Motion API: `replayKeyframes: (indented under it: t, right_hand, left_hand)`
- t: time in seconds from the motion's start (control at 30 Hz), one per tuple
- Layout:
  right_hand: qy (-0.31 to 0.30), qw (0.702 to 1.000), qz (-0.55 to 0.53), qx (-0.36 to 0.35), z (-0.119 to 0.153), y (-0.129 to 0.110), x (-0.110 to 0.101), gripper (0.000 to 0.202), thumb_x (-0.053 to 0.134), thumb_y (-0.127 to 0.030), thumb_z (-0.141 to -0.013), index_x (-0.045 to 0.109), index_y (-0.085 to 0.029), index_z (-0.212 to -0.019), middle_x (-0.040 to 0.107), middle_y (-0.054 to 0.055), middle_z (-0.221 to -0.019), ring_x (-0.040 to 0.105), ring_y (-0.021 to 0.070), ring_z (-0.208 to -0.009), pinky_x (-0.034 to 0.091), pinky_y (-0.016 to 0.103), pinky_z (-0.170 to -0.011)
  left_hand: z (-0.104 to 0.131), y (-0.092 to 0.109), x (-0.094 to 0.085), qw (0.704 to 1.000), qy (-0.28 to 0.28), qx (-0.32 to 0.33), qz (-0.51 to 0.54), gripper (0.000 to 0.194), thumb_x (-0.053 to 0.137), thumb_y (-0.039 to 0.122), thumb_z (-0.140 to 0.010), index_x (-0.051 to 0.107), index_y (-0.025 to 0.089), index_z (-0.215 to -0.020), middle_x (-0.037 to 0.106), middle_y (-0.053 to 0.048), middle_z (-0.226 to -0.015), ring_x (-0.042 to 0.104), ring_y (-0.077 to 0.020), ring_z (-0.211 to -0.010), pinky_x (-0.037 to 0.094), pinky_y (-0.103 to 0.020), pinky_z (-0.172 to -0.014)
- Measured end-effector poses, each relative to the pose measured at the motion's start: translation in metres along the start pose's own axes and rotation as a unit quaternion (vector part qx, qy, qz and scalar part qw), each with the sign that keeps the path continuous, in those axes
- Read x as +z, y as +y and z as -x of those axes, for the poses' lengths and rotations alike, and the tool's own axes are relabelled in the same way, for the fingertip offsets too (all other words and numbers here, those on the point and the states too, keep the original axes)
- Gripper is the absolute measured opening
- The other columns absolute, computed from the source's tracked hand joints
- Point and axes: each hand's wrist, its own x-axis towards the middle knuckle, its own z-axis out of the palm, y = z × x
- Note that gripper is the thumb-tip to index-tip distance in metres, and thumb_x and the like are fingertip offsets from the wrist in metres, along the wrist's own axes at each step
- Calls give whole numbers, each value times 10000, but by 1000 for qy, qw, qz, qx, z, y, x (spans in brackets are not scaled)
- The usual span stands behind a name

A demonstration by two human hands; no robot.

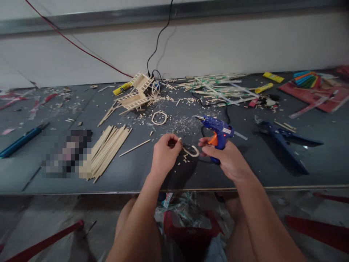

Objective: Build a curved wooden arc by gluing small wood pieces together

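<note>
My right hand point(229, 156) is wrapped around the grip of a blue hot glue gun point(218, 127) with an orange trigger and a lit red light. Its nozzle points left, above the scrap-strewn tabletop. A short piece of wooden stick point(179, 139) is pinched between the thumb and fingers of my left hand point(167, 147). Close by the left fingertips is a curved, part-made ring of small wood pieces point(194, 151); I cannot tell whether the left hand touches it. Several tiny cut pieces point(186, 159) lie beneath. A closed wooden ring point(159, 118) rests farther back.
To the left lie a bundle of wooden sticks point(109, 153), a single stick point(135, 148) and a blue pen-like tool point(23, 140). A wooden model point(137, 95) stands at the back. Blue-handled cutters point(286, 142) lie right. The glue gun's black cable point(228, 112) runs backward.
</note>
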Motion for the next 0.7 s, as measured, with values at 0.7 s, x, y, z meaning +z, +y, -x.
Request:
replayKeyframes:
  t: [0.7]
  right_hand:
    - [9,998,12,-66,7,2,13,222,813,-297,-618,675,-205,-765,711,4,-749,685,170,-675,552,345,-763]
  left_hand:
    - [45,7,0,969,43,-9,244,141,688,280,-747,629,193,-841,705,-37,-882,651,-142,-802,530,-263,-742]
